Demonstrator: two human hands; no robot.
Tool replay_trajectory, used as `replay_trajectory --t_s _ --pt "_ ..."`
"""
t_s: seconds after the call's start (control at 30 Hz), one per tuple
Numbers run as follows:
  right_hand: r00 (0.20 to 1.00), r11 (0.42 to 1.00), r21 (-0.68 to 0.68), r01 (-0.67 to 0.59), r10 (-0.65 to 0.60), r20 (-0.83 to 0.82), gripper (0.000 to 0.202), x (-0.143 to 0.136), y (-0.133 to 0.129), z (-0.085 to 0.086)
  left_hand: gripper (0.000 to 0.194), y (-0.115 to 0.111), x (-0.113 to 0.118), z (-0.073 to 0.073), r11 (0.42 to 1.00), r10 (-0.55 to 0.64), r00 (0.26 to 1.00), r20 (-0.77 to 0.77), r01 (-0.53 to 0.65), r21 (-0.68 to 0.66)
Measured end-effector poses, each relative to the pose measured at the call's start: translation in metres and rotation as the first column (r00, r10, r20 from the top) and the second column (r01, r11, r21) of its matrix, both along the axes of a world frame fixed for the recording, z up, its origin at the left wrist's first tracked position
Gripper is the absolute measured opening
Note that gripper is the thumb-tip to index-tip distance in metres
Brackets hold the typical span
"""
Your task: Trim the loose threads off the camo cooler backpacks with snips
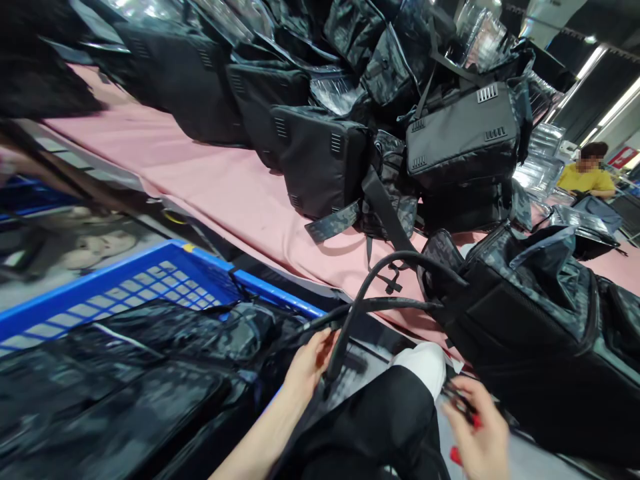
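My left hand (311, 363) is closed around a black shoulder strap (365, 287), whose loops arch across to a black camouflage backpack (520, 320) on the right. The backpack lies on its side at the table's near edge. In my right hand (477, 427), blurred by motion, is a small pair of snips (474, 419) with red parts, mostly hidden by the fingers. That hand is just right of my knee, below the backpack.
Several dark bags (320, 160) stand along the pink-covered table (220, 180), with clear plastic wrapping among them. At the left, a blue crate (170, 257) holds more camouflage bags (125, 387). A person in a yellow top (585, 179) is at the far right.
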State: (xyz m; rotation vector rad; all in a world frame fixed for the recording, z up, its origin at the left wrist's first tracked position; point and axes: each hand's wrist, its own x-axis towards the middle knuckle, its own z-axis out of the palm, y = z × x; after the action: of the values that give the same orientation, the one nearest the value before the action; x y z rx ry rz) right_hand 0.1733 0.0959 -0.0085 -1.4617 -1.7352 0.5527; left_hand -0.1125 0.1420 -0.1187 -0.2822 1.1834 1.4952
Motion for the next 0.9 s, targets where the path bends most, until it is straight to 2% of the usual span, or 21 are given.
replay_trajectory --t_s 0.03,0.07,0.13,0.2,0.27,0.33,0.4,0.5,0.57,0.67,0.8,0.9 --pt "0.992 0.991 -0.062 -0.114 0.11 -0.07 0.025 -0.02 0.0 -0.003 0.002 -0.009 0.009 0.008 1.0 0.004 1.0 0.009 -0.004 0.014" --pt "0.978 0.981 -0.087 -0.175 0.163 -0.132 0.028 -0.038 0.0 -0.003 0.005 -0.017 0.019 0.016 0.999 0.008 1.0 0.011 -0.008 0.031" --pt "0.93 0.938 -0.093 -0.335 0.314 -0.191 0.029 -0.069 0.0 0.004 0.013 -0.032 0.038 0.031 0.995 -0.005 1.0 -0.003 0.005 0.103" --pt "0.872 0.88 -0.068 -0.469 0.449 -0.195 0.028 -0.089 0.001 0.014 0.021 -0.042 0.053 0.042 0.974 -0.067 0.997 -0.024 0.07 0.214" --pt "0.845 0.851 -0.065 -0.521 0.504 -0.179 0.025 -0.099 0.005 0.018 0.025 -0.05 0.063 0.049 0.95 -0.101 0.994 -0.038 0.108 0.294" --pt "0.9 0.899 -0.074 -0.431 0.422 -0.11 0.025 -0.101 0.009 0.011 0.023 -0.055 0.066 0.053 0.95 -0.078 0.997 -0.018 0.079 0.301" --pt "0.966 0.964 -0.069 -0.258 0.258 -0.011 0.028 -0.095 0.01 -0.005 0.018 -0.059 0.066 0.057 0.964 -0.035 0.999 0.035 0.024 0.265" --pt "0.993 0.993 -0.046 -0.105 0.107 0.051 0.027 -0.081 0.003 -0.032 0.017 -0.067 0.065 0.063 0.987 -0.026 0.986 0.163 0.0 0.158" --pt "0.998 0.997 -0.032 -0.064 0.065 0.021 0.027 -0.072 -0.007 -0.042 0.021 -0.073 0.069 0.066 0.996 -0.048 0.97 0.237 0.028 0.087" --pt "0.998 1.0 -0.018 -0.001 0.0 -0.057 0.025 -0.064 -0.027 -0.044 0.026 -0.082 0.079 0.068 0.997 -0.07 0.959 0.275 0.056 0.058" --pt "0.987 0.998 -0.002 -0.063 0.062 -0.146 0.021 -0.063 -0.051 -0.041 0.03 -0.091 0.089 0.067 0.993 -0.092 0.966 0.241 0.071 0.094" --pt "0.98 0.997 -0.012 -0.074 0.07 -0.184 0.019 -0.065 -0.061 -0.047 0.032 -0.097 0.092 0.066 0.991 -0.106 0.963 0.246 0.082 0.105"
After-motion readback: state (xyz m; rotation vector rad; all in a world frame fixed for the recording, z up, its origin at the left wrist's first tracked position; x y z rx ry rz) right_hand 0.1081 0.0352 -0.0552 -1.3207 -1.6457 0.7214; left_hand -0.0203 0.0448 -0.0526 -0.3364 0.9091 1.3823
